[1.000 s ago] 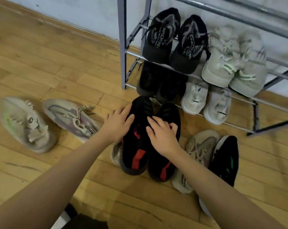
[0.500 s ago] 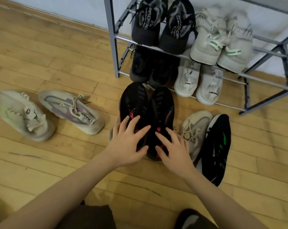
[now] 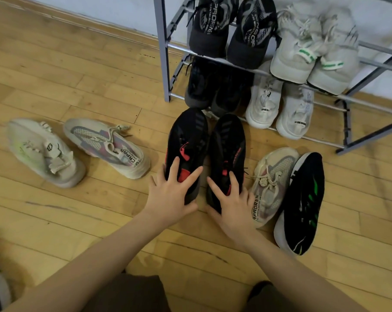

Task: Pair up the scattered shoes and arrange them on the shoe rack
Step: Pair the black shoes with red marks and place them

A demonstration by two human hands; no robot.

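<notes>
Shoes lie all over the wood floor (image 3: pixel 55 64) in front of the shoe rack (image 3: pixel 162 52). Two black shoes with red marks stand side by side, touching, toes to the rack: the left black shoe (image 3: pixel 187 140) and the right black shoe (image 3: pixel 227 145). The left hand (image 3: pixel 170 192) rests on the heel end of the left one, fingers spread and a bit bent over it. The right hand (image 3: pixel 232 203) rests the same way on the right one. I cannot tell if the hands really grip yet. This looks like the step where a pair is made and is about to go up. The rack has two rows in view, each with a dark pair and a pale pair, and bare bars show only far to the right. So the next move calls for a firm hold on both heels, a lift, and a free spot. Other shoes wait on the floor: a pale shoe with green (image 3: pixel 44 152) and a pink and grey shoe (image 3: pixel 107 147) to the left, then a second pink and grey shoe (image 3: pixel 273 183) and a black shoe with green marks (image 3: pixel 303 203) to the right.
</notes>
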